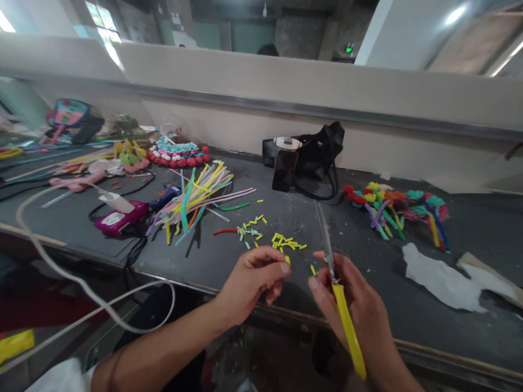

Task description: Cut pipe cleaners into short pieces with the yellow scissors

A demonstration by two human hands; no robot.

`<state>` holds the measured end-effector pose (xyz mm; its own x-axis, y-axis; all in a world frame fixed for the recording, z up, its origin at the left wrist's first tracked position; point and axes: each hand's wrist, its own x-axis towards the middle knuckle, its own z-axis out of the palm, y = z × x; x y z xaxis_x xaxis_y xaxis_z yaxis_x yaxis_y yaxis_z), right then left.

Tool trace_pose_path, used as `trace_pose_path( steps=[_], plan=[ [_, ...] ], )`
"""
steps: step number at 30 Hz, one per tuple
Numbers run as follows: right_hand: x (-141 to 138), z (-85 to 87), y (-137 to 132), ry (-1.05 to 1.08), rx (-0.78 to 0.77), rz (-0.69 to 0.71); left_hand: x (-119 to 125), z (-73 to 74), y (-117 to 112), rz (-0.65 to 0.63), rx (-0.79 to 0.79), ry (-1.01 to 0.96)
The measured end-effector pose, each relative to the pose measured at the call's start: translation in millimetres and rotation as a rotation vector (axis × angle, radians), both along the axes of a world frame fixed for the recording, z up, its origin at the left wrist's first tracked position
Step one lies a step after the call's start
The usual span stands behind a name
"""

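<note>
My right hand [353, 305] grips a pair of scissors [329, 247] with a yellow handle, the blades pointing away over the dark table [286, 215]. My left hand [253, 280] pinches a small yellow piece [288, 260] between thumb and fingertips, close to the scissor blades. Another tiny yellow piece [312, 269] lies between both hands. Several short yellow and green cut pieces [286, 241] are scattered just beyond my fingers.
A bundle of long coloured strips [200, 198] lies left of centre beside a magenta glue gun [120, 218] with cords. A black bag with a phone [304, 155] stands at the back. Coloured craft flowers [394, 209] and white rags [443, 280] lie right.
</note>
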<state>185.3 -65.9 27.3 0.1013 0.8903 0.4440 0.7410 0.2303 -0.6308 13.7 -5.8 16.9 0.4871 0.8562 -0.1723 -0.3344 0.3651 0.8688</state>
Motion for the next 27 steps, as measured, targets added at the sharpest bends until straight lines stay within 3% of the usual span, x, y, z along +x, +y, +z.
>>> trace_pose_path(
  steps=[4, 10, 27],
  plan=[
    [18.9, -25.7, -6.6, -0.229, 0.127, -0.083, 3.3, 4.0, 7.8, 0.070, -0.081, -0.147],
    [33.2, -51.7, -19.2, -0.392, 0.084, -0.012, 9.2, 2.9, 10.2, 0.071, -0.122, -0.150],
    [35.1, -58.2, -28.9, -0.505, 0.045, 0.041, 12.1, -1.6, 7.9, 0.082, -0.115, -0.078]
  ],
)
